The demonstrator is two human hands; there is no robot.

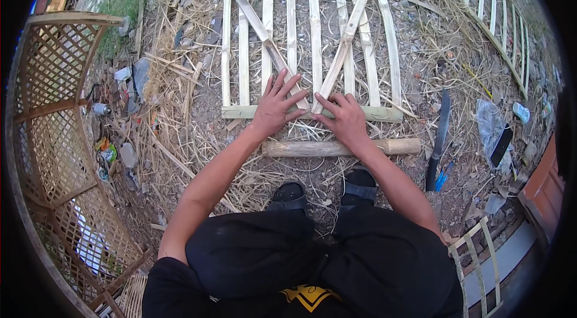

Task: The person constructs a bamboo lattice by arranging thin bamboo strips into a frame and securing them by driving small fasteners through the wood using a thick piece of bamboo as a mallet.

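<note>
A flat frame of pale split-bamboo slats lies on the ground in front of me, with a greenish bottom bar. Two bamboo strips rest slantwise across it, and their lower ends come close together at the bar. My left hand lies with fingers spread over the lower end of the left diagonal strip, its thumb reaching toward the middle. My right hand has its index finger and thumb closed about the lower end of the right diagonal strip, its other fingers curled.
Nearer my feet lies a round wooden stick. To the right are a long knife, blue pens, a plastic bag and a dark phone. A wooden lattice stands left; another slatted frame lies far right. Bamboo shavings litter the ground.
</note>
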